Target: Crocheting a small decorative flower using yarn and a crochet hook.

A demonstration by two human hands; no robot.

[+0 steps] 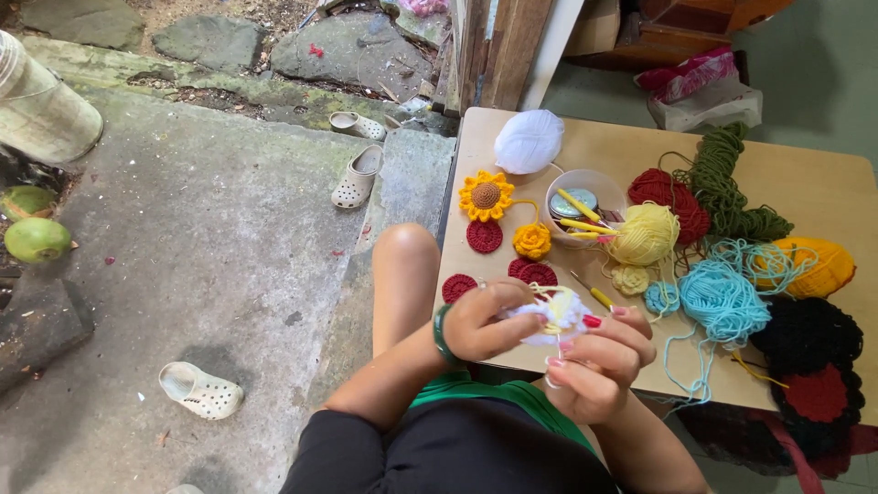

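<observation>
While the left hand pinched a white crochet piece at lower centre, the right hand closed on its other side, just over the surface edge, left of blue yarn.

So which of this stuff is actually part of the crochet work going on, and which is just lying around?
In use:
left hand
right hand
white and yellow crochet piece
yellow-handled hook
yellow yarn ball

Lying about:
white yarn ball
crocheted sunflower
pale clogs
green coconuts
black and red crochet piece
</observation>
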